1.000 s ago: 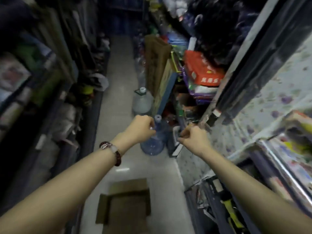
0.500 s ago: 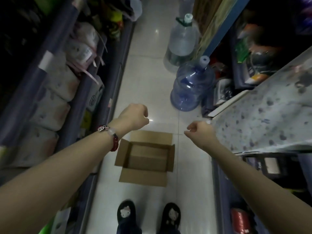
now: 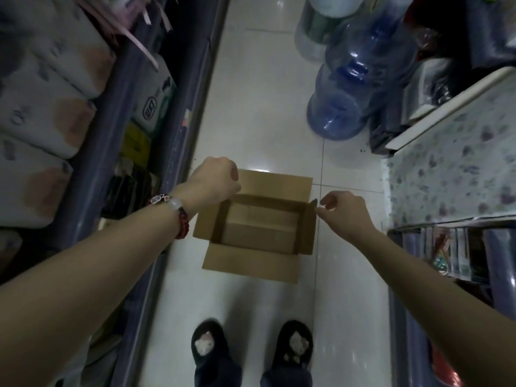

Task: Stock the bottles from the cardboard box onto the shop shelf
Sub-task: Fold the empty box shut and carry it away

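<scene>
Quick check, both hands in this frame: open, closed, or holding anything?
Left hand: fingers curled into a loose fist, nothing seen in it.
Right hand: fingers curled, thumb and forefinger close together, nothing seen held.

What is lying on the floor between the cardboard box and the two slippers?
Nothing: in the head view, only bare floor tile separates the cardboard box from the slippers.

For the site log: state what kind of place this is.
Most likely a narrow aisle in a small shop. Shelves packed with wrapped goods line both sides, big water jugs stand on the tiled floor, and an open cardboard box sits mid-aisle.
</scene>
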Available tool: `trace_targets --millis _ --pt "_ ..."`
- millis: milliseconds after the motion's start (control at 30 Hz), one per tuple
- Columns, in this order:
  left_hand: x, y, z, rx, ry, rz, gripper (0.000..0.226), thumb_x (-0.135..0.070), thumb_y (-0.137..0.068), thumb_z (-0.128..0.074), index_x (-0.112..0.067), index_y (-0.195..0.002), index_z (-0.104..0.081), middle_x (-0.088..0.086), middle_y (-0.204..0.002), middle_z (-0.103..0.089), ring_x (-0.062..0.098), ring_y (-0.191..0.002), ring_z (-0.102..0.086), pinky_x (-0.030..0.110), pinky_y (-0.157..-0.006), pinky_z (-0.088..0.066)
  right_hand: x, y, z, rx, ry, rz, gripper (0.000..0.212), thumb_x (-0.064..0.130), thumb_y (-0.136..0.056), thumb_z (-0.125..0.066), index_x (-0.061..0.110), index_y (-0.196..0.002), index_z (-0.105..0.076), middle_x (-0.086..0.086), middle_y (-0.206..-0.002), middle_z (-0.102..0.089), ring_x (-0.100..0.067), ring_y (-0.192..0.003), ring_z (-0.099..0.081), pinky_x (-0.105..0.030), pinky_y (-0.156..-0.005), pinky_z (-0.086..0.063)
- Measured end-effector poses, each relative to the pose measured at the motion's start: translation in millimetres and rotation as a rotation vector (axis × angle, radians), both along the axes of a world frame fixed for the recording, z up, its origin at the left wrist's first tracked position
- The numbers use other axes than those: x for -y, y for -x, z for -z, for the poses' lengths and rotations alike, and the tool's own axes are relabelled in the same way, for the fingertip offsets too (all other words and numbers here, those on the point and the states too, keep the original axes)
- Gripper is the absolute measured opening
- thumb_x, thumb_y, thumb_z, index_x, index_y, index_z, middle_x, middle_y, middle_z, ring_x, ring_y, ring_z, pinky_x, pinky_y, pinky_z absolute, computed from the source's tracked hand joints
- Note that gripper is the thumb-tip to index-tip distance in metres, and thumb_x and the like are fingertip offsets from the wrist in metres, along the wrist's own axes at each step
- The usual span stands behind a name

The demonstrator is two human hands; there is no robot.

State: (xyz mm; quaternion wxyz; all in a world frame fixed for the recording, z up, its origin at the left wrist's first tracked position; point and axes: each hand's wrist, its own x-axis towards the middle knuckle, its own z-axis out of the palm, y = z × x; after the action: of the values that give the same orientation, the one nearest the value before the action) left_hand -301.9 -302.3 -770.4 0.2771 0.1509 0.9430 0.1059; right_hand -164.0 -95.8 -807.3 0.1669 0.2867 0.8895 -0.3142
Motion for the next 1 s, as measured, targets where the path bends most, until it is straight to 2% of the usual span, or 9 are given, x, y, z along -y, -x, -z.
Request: trace_targets --millis 167,333,467,633,700,800,867,933,1000 --pt "4 2 68 -0.059 -0.009 0.018 0.022 -0.026 -0.088 -0.059 -0.016 -0.107 -0.063 0.008 -0.103 -0.065 0.024 -0.091 -0.063 0.034 -0.077 -0.055 -1 -6 59 -0.082 -0.094 0.037 0.024 0.025 -0.088 -0.062 0.009 -0.106 -0.065 -0.007 -0.111 -0.065 -0.02 -0.1 -0.06 -0.023 -0.079 -0.041" --pt "30 11 130 -0.11 0.006 -0.01 0.027 -0.025 -0.087 -0.061 -0.014 -0.111 -0.063 0.011 -0.115 -0.06 0.029 -0.102 -0.06 0.036 -0.087 -0.052 4 -11 122 -0.125 -0.145 0.055 0.03 0.025 -0.088 -0.062 0.012 -0.115 -0.06 -0.008 -0.121 -0.059 -0.022 -0.107 -0.058 -0.023 -0.08 -0.038" --pt "61 19 168 -0.123 0.032 -0.072 0.022 -0.033 -0.085 -0.059 -0.018 -0.101 -0.063 0.011 -0.115 -0.056 0.027 -0.095 -0.06 0.039 -0.084 -0.054 19 -12 166 -0.157 -0.107 0.037 0.031 0.027 -0.088 -0.061 0.016 -0.117 -0.057 -0.005 -0.119 -0.058 -0.018 -0.104 -0.056 -0.026 -0.084 -0.047" --pt "82 13 207 0.005 -0.057 -0.231 0.03 -0.023 -0.089 -0.058 -0.013 -0.118 -0.055 0.011 -0.114 -0.058 0.023 -0.093 -0.063 0.033 -0.075 -0.055 51 -7 196 -0.292 -0.042 0.003 0.041 0.028 -0.093 -0.055 0.02 -0.132 -0.048 0.002 -0.127 -0.054 -0.013 -0.114 -0.053 -0.022 -0.094 -0.041" --pt "83 8 217 0.024 -0.126 -0.255 0.026 -0.021 -0.09 -0.057 -0.012 -0.114 -0.059 0.01 -0.11 -0.063 0.024 -0.095 -0.064 0.037 -0.082 -0.056 60 -3 205 -0.281 0.012 -0.059 0.039 0.027 -0.095 -0.05 0.022 -0.134 -0.046 0.003 -0.132 -0.052 -0.011 -0.116 -0.051 -0.023 -0.097 -0.041" --pt "76 0 225 0.073 -0.318 -0.246 0.02 -0.023 -0.092 -0.055 -0.018 -0.109 -0.064 0.005 -0.114 -0.066 0.02 -0.107 -0.06 0.03 -0.092 -0.048 67 3 220 -0.211 0.097 -0.135 0.038 0.023 -0.098 -0.045 0.024 -0.136 -0.043 0.004 -0.137 -0.048 -0.01 -0.122 -0.046 -0.021 -0.099 -0.034" --pt "67 -6 231 0.166 -0.401 -0.186 0.023 -0.028 -0.093 -0.053 -0.022 -0.114 -0.062 0.002 -0.118 -0.064 0.019 -0.113 -0.057 0.03 -0.097 -0.045 67 6 231 -0.184 0.124 -0.165 0.038 0.024 -0.098 -0.044 0.025 -0.136 -0.042 0.003 -0.135 -0.049 -0.008 -0.116 -0.047 -0.018 -0.095 -0.033" --pt "57 -9 244 0.241 -0.39 -0.134 0.031 -0.033 -0.093 -0.053 -0.025 -0.123 -0.058 0.001 -0.127 -0.06 0.02 -0.119 -0.054 0.033 -0.103 -0.042 67 7 242 -0.171 0.114 -0.185 0.038 0.024 -0.098 -0.044 0.024 -0.136 -0.042 0.002 -0.133 -0.05 -0.005 -0.108 -0.045 -0.017 -0.091 -0.032" --pt "48 -11 258 0.265 -0.354 -0.132 0.037 -0.034 -0.094 -0.051 -0.023 -0.129 -0.055 0.001 -0.132 -0.059 0.02 -0.123 -0.052 0.028 -0.102 -0.039 65 4 255 -0.159 0.089 -0.205 0.038 0.021 -0.098 -0.043 0.023 -0.136 -0.042 0.002 -0.133 -0.05 -0.006 -0.11 -0.045 -0.016 -0.089 -0.032"
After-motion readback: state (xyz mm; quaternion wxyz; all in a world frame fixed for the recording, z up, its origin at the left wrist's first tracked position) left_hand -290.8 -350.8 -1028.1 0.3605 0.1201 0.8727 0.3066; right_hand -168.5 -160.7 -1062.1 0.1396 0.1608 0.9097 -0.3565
